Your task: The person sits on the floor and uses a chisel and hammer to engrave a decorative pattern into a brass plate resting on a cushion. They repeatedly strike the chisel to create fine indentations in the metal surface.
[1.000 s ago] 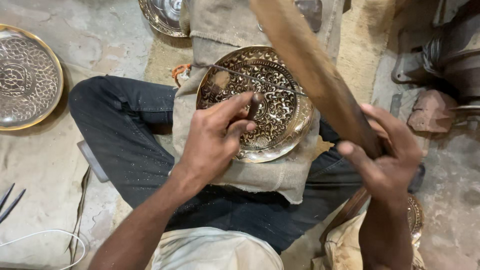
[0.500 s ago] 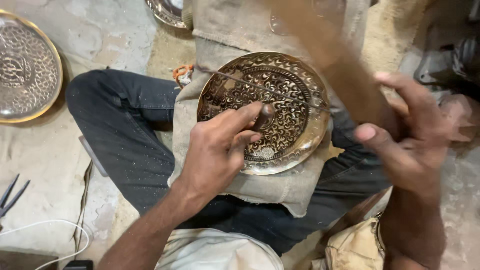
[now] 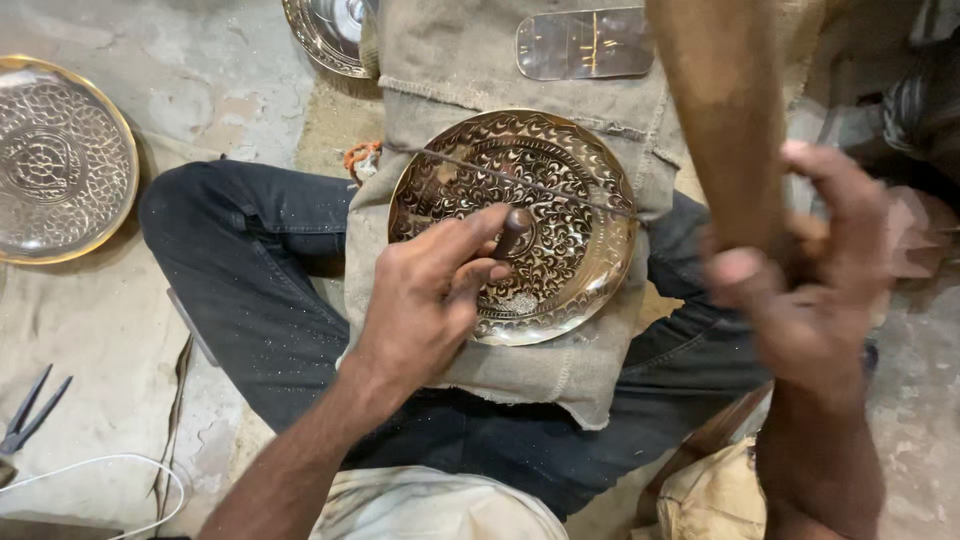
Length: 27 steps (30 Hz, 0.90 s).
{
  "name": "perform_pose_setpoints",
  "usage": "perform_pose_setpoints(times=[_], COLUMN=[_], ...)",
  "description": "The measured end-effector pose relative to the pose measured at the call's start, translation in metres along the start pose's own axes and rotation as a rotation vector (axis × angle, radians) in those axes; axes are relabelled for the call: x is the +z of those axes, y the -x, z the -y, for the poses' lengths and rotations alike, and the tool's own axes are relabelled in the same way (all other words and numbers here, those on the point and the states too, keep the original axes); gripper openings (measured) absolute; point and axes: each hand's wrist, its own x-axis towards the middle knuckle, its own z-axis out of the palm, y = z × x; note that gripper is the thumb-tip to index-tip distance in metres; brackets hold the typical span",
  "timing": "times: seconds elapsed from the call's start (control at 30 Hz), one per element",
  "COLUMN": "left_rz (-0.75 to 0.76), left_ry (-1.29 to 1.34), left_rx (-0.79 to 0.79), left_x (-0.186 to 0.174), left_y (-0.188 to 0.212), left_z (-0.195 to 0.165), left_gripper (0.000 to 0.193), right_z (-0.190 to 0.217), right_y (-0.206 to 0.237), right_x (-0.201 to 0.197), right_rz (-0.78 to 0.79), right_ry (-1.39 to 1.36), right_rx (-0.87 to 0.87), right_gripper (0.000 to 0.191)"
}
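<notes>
Brass plate (image 3: 545,215), round and chased all over with scrollwork, lies face up on a folded burlap cloth (image 3: 450,120) across the person's lap, directly under the left hand (image 3: 425,300); the padding probably cushions it and keeps it from sliding on the knees. That left hand is nearly closed, thumb and forefinger pinching a short dark punch (image 3: 513,232) whose tip stands on the plate near its middle, the other fingers curled and resting toward the plate's near rim to steady it. A thin wire or rod (image 3: 520,182) runs across the plate just beyond the fingertips. The right hand (image 3: 800,290), blurred, is wrapped shut around the lower end of a long wooden mallet (image 3: 715,110) raised above and to the right of the plate, well apart from the punch. Past the left hand, far to its left on the floor, sits a second embossed plate (image 3: 55,160); nearer the left elbow lie a pair of pliers (image 3: 30,410) and a white cable (image 3: 100,470). Beyond both hands, on the cloth, rests a flat metal piece (image 3: 585,42).
</notes>
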Motion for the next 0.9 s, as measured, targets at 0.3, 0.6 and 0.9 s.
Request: perform_pose_setpoints(times=[0.3,0.6,0.9], left_rz=[0.020,0.013,0.038], left_ry=[-0.010,-0.079,-0.006], left_rx=[-0.004,-0.019,0.020], left_x=[-0.018,-0.035,-0.046], left_y=[0.019,0.031,0.037], left_z=[0.014,-0.004,0.010], left_gripper=[0.051,0.050,0.051], right_z=[-0.025,-0.001,0.000], right_y=[0.014,0.034,0.022], right_x=[-0.005,0.021,0.034], right_rz=[0.333,0.184,0.121], right_ry=[0.300,0.098,0.181], right_rx=[-0.017,-0.131,-0.201], right_gripper=[0.055,0.048,0.048])
